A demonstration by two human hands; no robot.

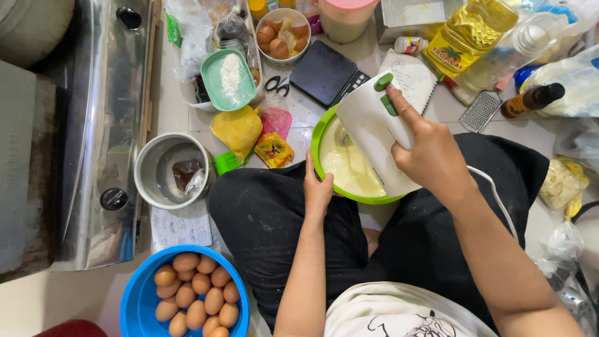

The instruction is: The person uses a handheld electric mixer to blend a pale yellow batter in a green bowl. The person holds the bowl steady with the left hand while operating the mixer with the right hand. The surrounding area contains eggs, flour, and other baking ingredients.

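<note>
right hand (430, 156) grips white hand mixer (374, 134), beaters down in pale, smooth batter; left hand (317, 187) clasps green bowl (319, 134) rim; whole brown eggs (196, 296) remain in blue basin (134, 299)

Blue bowl of brown eggs (187, 298), metal pot (170, 170), black scale (324, 73), oil bottle (465, 34).

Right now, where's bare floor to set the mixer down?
Little. Bare tile shows between the black scale and the green bowl, and by the grater. The floor above is packed with bottles and tubs. Left hand steadies the bowl; right hand holds the mixer.
</note>
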